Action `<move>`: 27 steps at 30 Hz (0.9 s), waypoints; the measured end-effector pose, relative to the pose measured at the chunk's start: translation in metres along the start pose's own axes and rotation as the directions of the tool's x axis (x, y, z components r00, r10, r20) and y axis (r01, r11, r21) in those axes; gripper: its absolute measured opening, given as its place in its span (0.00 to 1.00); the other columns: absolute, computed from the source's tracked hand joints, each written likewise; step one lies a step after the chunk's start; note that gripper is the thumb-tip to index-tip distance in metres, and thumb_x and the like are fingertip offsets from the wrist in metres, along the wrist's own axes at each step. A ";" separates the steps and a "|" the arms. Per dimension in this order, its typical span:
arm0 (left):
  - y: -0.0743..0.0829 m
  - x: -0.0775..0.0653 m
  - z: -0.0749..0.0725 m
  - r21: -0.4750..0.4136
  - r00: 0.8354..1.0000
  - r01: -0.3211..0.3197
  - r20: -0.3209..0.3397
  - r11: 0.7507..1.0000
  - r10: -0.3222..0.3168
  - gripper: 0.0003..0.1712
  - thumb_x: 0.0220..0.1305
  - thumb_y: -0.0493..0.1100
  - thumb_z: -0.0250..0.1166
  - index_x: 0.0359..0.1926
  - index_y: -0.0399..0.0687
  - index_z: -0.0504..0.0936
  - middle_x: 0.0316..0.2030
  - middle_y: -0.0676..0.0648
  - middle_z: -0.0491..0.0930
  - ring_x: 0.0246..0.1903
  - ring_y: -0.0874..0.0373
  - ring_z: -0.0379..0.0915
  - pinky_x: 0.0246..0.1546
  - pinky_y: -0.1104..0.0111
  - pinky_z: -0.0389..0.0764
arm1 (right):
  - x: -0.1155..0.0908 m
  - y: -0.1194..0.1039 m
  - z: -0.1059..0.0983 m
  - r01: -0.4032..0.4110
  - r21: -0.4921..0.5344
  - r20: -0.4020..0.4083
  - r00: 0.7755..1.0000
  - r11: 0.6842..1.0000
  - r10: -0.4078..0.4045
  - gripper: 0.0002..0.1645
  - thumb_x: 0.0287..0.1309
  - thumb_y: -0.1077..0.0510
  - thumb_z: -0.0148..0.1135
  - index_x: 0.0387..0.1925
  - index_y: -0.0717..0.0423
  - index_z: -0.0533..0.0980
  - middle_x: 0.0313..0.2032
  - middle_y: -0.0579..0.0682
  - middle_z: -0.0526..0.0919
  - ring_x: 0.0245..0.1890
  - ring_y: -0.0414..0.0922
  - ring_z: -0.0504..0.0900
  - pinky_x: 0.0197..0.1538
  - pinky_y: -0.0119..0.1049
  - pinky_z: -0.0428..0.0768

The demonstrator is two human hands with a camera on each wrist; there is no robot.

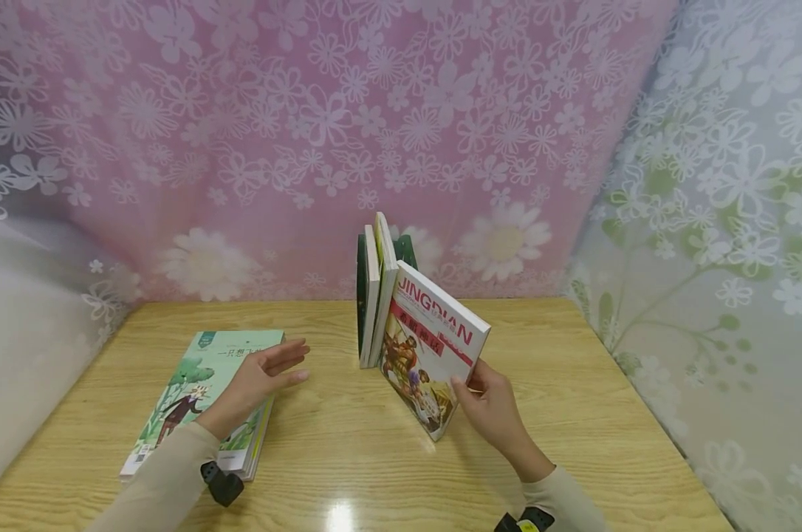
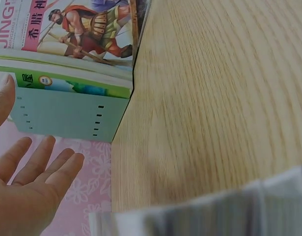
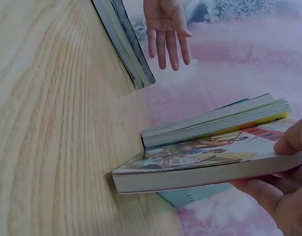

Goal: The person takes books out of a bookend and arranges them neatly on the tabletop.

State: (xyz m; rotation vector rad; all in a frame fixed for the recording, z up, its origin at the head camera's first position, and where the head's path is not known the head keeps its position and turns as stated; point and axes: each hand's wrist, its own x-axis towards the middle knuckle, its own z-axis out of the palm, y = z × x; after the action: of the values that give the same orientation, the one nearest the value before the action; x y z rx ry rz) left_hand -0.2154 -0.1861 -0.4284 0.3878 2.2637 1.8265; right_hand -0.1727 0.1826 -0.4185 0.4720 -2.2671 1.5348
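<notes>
My right hand (image 1: 497, 410) grips the right edge of a white and red book (image 1: 427, 351), thumb on its front cover and fingers behind. That book stands tilted, its lower corner at the table and its left side against several upright books (image 1: 374, 303). In the right wrist view its page edge (image 3: 205, 177) faces me, with the thumb on the cover. My left hand (image 1: 261, 384) hovers with fingers extended over a stack of books topped by a green cover (image 1: 204, 369). Nothing is between its fingers; the left wrist view shows this hand (image 2: 33, 182) near the upright books.
A green bookend (image 1: 406, 250) stands behind the upright books, and its pale plate (image 2: 67, 115) shows in the left wrist view. The wooden table (image 1: 334, 458) reaches back to a pink floral curtain (image 1: 308, 148). A pale floral curtain (image 1: 727, 258) hangs at the right.
</notes>
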 end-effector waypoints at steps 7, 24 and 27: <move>0.003 0.004 0.006 -0.015 1.000 -0.007 0.012 1.000 0.007 0.38 0.63 0.48 0.66 0.71 0.51 0.62 0.68 0.42 0.65 0.67 0.43 0.59 0.62 0.51 0.69 | -0.010 -0.002 -0.010 -0.007 0.049 0.040 0.999 0.999 0.005 0.19 0.58 0.72 0.59 0.53 0.70 0.75 0.44 0.67 0.83 0.34 0.48 0.86 0.30 0.33 0.84; 0.016 0.016 0.027 -0.085 0.995 -0.049 0.082 0.995 0.056 0.38 0.63 0.45 0.66 0.71 0.52 0.62 0.68 0.44 0.65 0.66 0.45 0.61 0.63 0.51 0.67 | -0.018 -0.012 -0.020 -0.143 0.262 0.205 0.975 0.955 0.089 0.22 0.62 0.72 0.55 0.57 0.78 0.68 0.45 0.76 0.78 0.36 0.41 0.85 0.34 0.42 0.85; 0.018 0.020 0.032 -0.092 0.992 -0.065 0.100 0.994 0.074 0.37 0.64 0.45 0.65 0.71 0.51 0.62 0.68 0.43 0.65 0.67 0.45 0.61 0.63 0.51 0.67 | -0.019 -0.014 -0.022 -0.150 0.303 0.232 0.969 0.941 0.080 0.23 0.62 0.72 0.55 0.57 0.79 0.67 0.44 0.78 0.77 0.36 0.42 0.85 0.34 0.44 0.85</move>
State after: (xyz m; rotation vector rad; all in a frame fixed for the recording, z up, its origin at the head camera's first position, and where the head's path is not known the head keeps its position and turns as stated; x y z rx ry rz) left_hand -0.2223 -0.1461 -0.4173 0.5391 2.1178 1.8870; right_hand -0.1477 0.1993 -0.4088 0.6307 -2.2428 2.0150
